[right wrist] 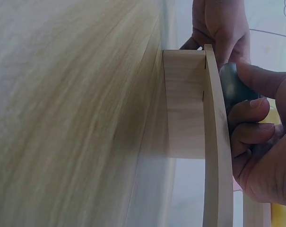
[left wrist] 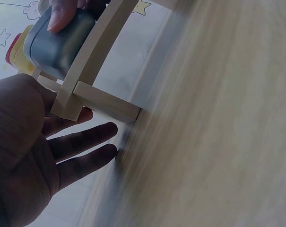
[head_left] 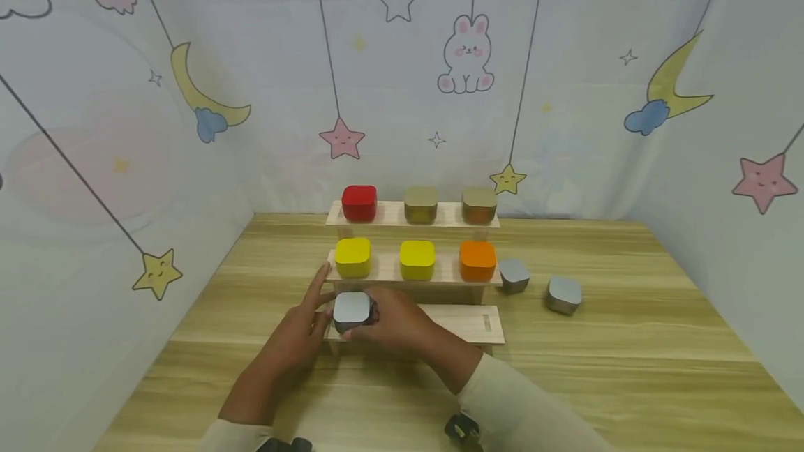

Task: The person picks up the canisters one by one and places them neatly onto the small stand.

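Observation:
My right hand point(head_left: 396, 319) grips a rounded silver-grey block point(head_left: 352, 308) with its thumb and curled fingers. The block stands at the left end of the lowest step of a wooden tiered rack point(head_left: 461, 323). In the right wrist view the same block point(right wrist: 235, 87) sits against the step's board, partly hidden by the fingers. At the rack's left end is my left hand point(head_left: 301, 326), its fingers spread and fairly straight. The left wrist view has this hand point(left wrist: 34, 137) close around the board's end, apart from the block point(left wrist: 60, 42).
On the middle step are two yellow blocks point(head_left: 353, 257) and an orange block point(head_left: 477, 261). The top step carries a red block point(head_left: 359, 204) and two gold-toned blocks point(head_left: 421, 204). Right of the rack, two more grey blocks point(head_left: 563, 295) lie on the wooden table point(head_left: 641, 368).

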Tool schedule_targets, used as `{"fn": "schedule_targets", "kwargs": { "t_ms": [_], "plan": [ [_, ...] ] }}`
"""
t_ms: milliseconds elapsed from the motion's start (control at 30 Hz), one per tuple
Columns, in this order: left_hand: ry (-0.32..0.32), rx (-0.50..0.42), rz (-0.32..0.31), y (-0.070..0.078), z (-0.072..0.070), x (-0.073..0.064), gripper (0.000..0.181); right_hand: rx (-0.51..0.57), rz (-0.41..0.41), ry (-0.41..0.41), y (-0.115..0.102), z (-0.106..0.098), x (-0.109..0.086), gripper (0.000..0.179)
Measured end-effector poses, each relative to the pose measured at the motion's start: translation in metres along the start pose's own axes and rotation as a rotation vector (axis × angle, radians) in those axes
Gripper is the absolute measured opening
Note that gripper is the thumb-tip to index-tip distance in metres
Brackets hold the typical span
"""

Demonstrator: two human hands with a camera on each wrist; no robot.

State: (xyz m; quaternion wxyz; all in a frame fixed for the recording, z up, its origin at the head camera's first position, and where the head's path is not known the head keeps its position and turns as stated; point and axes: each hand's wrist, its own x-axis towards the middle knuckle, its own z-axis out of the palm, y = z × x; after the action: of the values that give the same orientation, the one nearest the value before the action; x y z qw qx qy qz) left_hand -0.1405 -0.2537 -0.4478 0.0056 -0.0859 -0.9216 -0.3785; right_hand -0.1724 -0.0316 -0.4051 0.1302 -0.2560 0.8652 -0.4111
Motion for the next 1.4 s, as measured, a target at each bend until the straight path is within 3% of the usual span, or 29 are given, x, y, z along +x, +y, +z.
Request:
{"fn": "schedule_targets", "kwargs": {
  "t_ms": [1100, 1400],
  "plan": [
    [-0.014, -0.005, -0.061, 0.0040, 0.0007, 0.0008, 0.085, -0.017, 0.012, 0.007, 0.0011, 0.0044, 0.0033, 0.067],
    [0.000, 0.022, -0.030, 0.0044, -0.0002, -0.0008, 0.085, -0.025, 0.014, 0.011, 0.0013, 0.0048, 0.0036, 0.077]
  ]
}}
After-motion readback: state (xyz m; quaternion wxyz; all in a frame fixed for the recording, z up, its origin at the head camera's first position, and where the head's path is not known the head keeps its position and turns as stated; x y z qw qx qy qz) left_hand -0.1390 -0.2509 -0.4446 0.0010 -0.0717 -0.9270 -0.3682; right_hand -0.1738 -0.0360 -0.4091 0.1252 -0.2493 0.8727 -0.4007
